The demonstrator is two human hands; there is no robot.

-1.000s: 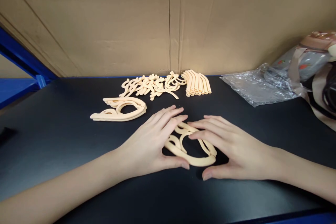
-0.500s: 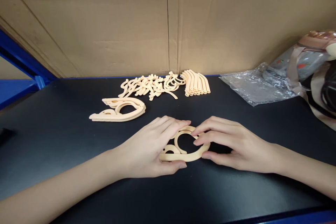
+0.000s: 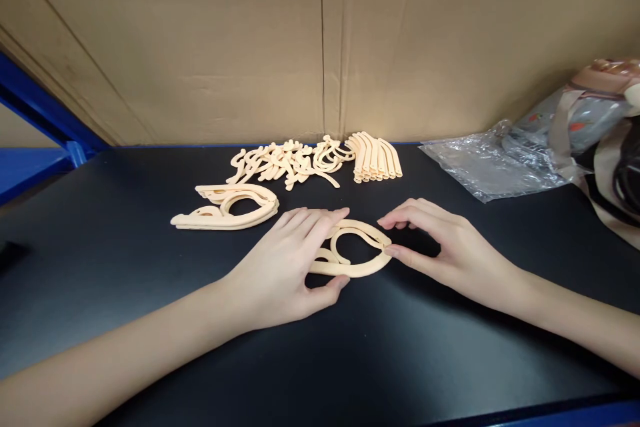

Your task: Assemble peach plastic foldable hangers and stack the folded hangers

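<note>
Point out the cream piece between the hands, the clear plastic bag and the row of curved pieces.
Cream piece (image 3: pixel 357 271): head view, on its near curved bar.
Clear plastic bag (image 3: pixel 470 163): head view, on its flat film.
Row of curved pieces (image 3: pixel 376 159): head view, mid-row.

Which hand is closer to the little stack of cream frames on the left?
The left hand. It is just to the right and nearer the viewer than the stack; the right hand is farther right, at the other end of the single frame.
</note>
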